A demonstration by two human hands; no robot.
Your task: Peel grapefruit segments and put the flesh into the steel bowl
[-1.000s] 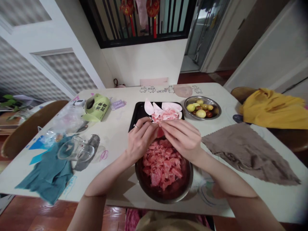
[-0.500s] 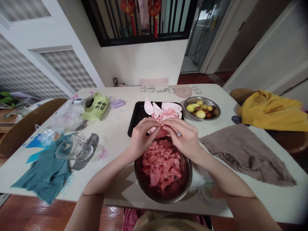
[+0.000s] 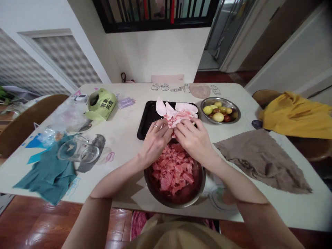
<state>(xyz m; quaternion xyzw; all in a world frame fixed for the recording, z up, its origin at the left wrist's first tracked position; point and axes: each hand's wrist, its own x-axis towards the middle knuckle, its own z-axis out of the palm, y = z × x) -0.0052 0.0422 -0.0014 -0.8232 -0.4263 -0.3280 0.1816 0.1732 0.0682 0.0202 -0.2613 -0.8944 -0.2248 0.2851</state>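
Both hands are drawn together at the middle of the bench, fingertips meeting and pinched on a small fruit piece (image 3: 173,128), pink and wet-looking, mostly hidden by the fingers. The left hand (image 3: 155,140), a ring (image 3: 155,126) on one finger, and the right hand (image 3: 195,141) hold it above the near edge of a black tray (image 3: 144,127), just beyond the far rim of a steel bowl (image 3: 148,181). That bowl stands at the near edge of the bench and is heaped with torn pink flesh (image 3: 172,169), glossy and in ragged chunks. On the tray lies a pile of pale pink peel scraps (image 3: 180,111). Towards the far right corner sits a small bowl (image 3: 220,99) of green and reddish round fruits. A brown cloth (image 3: 259,162) lies flat to the right; a teal cloth (image 3: 49,176) and a glass jug (image 3: 77,152) lie at the left edge.
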